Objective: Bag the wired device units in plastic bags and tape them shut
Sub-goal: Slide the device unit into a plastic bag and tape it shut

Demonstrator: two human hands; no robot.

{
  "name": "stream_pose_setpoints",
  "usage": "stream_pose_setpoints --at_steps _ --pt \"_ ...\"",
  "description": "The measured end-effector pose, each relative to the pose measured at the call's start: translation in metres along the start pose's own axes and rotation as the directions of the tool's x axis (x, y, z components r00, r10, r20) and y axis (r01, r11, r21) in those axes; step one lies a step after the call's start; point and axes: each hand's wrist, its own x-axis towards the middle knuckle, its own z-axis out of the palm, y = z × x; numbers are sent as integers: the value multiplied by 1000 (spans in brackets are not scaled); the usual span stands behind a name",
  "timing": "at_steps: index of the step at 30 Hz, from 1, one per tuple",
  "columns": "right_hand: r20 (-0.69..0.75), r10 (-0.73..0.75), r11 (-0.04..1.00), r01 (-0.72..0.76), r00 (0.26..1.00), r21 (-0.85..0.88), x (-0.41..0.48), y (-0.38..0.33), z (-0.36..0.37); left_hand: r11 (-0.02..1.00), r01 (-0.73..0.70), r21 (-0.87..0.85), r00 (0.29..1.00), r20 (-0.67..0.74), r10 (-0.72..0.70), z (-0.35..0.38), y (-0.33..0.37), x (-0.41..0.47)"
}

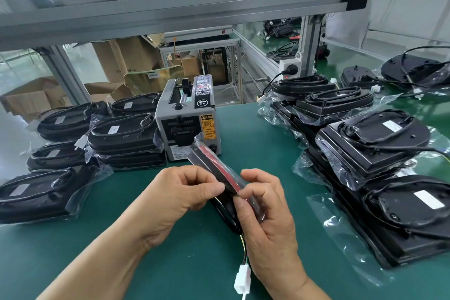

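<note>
Green tabletop (pixel 194 263), factory line, racking overhead.

Beyond the fingers: tape dispenser (pixel 188 124). Left of the fingers: bagged stacks (pixel 121 134), wrapped snug, look finished. Right of the fingers: loose-bagged units (pixel 372 141), plastic slack around them, probably waiting on tape. Farther right and back: bare units (pixel 414 68), no bags yet. My read: mid-batch.

Current unit (pixel 211 165) sits between the fingers, already in its bag, held on edge, far end aimed at the dispenser, red strip showing. Connector (pixel 242 277) hangs just below the right wrist.

Left hand (pixel 180 192): fingers (pixel 207 186) curled, pinching the bagged unit from the left. Right hand (pixel 265 207): thumb and forefinger pinch the same spot from the right. Both hands up off the tabletop, palms facing each other.

No tape piece visible on the fingers. Folding the flap looks like the step in hand, taping next.
</note>
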Motion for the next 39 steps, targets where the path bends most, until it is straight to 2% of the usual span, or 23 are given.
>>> stream_pose_setpoints --at_steps 3,6,18,21,24,26,28,30,32,36,39 --pt "-6 -65 997 65 998 -33 0 0 1 988 152 -32 988 0 -152 5 3 -5" --pt "-6 -77 996 76 997 -35 0 0 1 977 200 -71 980 -2 -201 12 6 -8" --pt "9 -81 995 82 997 -53 -1 1 1 973 192 -130 978 -63 -201 19 2 -8" --pt "16 -34 999 34 999 0 -1 3 -2 966 172 -191 982 -40 -183 19 1 -9" --pt "25 80 995 -82 996 54 -2 4 -4 967 136 -216 989 -22 -144 17 0 -9" --pt "32 156 983 -158 987 92 -3 3 -3 991 71 -113 995 -66 -78 13 0 -7" --pt "33 188 975 -191 982 111 -4 3 -3 996 -17 92 994 -105 26 9 0 -2" --pt "26 201 972 -203 979 120 -3 3 -3 952 -82 296 988 -99 116 4 1 2" --pt "23 210 968 -211 977 132 -3 4 -4 902 -114 416 985 -71 158 -1 1 5" --pt "28 217 968 -219 976 126 -3 5 -5 867 -133 480 989 5 149 -3 4 7" --pt "33 223 968 -225 974 114 -3 7 -5 886 -149 440 988 29 152 -2 7 8"
